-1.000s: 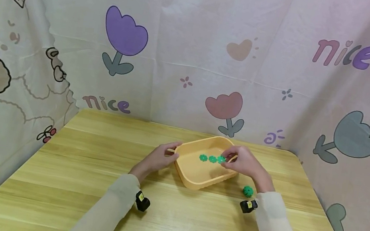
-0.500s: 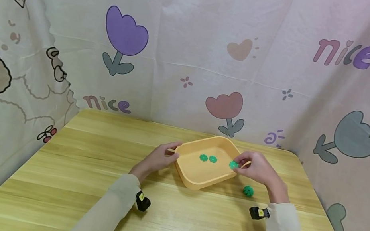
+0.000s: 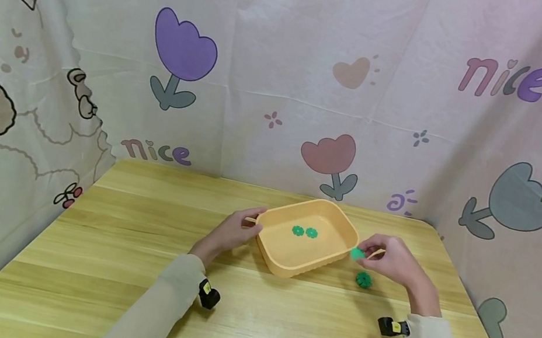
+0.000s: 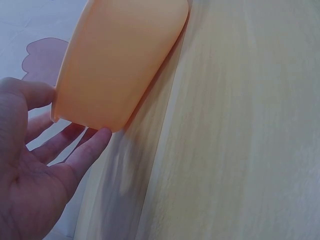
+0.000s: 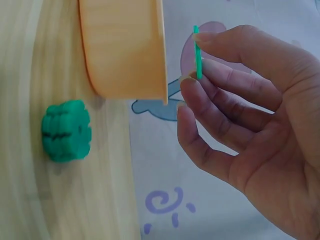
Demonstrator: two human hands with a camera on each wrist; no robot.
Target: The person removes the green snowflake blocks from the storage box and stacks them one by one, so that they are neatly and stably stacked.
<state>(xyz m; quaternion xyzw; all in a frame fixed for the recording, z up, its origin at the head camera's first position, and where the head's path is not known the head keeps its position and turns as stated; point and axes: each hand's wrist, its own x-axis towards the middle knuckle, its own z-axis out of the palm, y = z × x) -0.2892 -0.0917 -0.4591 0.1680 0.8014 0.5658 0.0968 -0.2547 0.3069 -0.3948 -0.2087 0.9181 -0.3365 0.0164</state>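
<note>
An orange plastic tray (image 3: 290,252) sits at an angle on the table. My left hand (image 3: 231,231) holds the tray's left end, thumb at the rim and a fingertip by the bottom edge in the left wrist view. Just outside the tray's right end, my right hand (image 3: 392,260) pinches a thin green scalloped disc (image 5: 198,57) between thumb and fingers. Two similar green discs (image 3: 298,230) lie side by side on the tray floor. Below the right hand, a stack of green discs (image 5: 67,131) stands on the table.
The wooden table (image 3: 135,218) runs up to a printed cloth backdrop (image 3: 276,69) behind and at both sides. Black wrist cameras (image 3: 208,295) hang from both sleeves.
My right hand has moved right and toward me, carrying a green disc from inside the tray out past its right end. The left hand and tray have stayed still.
</note>
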